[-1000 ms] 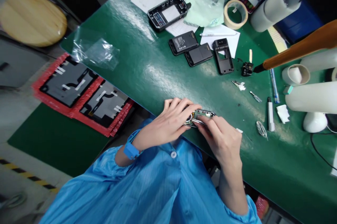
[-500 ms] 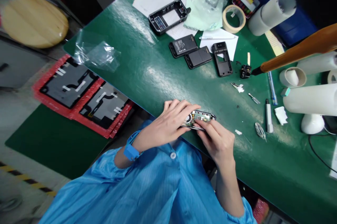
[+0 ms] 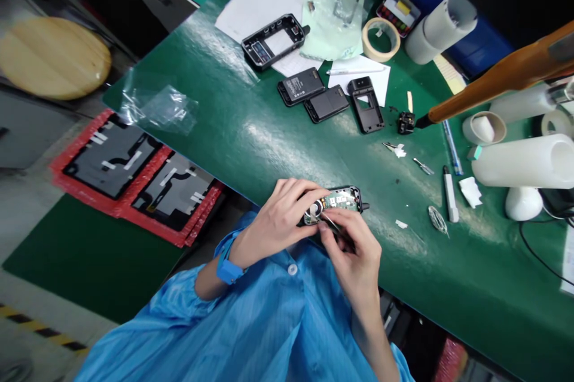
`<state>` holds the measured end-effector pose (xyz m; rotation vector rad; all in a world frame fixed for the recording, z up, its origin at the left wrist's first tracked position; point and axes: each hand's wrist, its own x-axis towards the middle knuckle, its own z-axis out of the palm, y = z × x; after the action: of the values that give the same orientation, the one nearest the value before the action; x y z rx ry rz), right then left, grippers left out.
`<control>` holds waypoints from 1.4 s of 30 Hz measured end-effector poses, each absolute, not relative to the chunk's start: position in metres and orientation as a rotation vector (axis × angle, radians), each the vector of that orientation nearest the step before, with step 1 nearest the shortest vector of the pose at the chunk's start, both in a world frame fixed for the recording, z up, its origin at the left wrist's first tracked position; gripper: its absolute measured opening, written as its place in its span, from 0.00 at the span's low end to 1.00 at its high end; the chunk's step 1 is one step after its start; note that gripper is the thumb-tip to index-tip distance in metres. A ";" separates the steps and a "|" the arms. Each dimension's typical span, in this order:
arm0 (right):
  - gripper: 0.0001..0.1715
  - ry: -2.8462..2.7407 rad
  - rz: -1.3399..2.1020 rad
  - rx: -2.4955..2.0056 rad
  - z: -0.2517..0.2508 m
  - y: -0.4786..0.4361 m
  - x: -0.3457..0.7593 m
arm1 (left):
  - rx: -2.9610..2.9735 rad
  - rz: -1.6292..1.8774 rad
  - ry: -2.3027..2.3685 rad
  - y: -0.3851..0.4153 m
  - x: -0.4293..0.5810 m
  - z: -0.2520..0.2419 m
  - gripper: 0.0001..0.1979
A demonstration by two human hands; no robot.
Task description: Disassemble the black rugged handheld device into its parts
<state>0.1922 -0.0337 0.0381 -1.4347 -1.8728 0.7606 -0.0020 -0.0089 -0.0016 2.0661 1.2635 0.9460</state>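
An opened two-way radio (image 3: 343, 198), its green circuit board exposed and a stub antenna at its right end, is at the front edge of the bench. My left hand (image 3: 284, 210) grips its left end, thumb on the near side and fingers over the far side, beside a round speaker (image 3: 314, 209). Pinched in my right hand (image 3: 356, 244) is a slim metal tool that looks like tweezers (image 3: 330, 223). Its tip is by the speaker's near edge; the rest is partly hidden by my fingers.
Farther back lie a radio front housing (image 3: 274, 41), two batteries (image 3: 301, 86) and a black back shell (image 3: 366, 104). An orange-handled tool (image 3: 493, 86) reaches in from the right near a small black part (image 3: 406, 122). A cutter knife (image 3: 450, 193) and coiled wire (image 3: 437, 220) lie at right.
My right hand has drawn back toward me and left, off the board, uncovering more of it and the antenna. The slim tool now shows in its fingers. My left hand keeps its grip.
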 end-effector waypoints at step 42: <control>0.15 -1.837 0.914 -1.547 0.044 -0.047 0.194 | 2.267 1.120 1.351 -0.019 -0.005 -0.016 0.20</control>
<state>0.1943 -0.0466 0.0437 -1.5469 -1.8373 0.9140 -0.0051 -0.0189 -0.0163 2.2665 1.3512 1.1195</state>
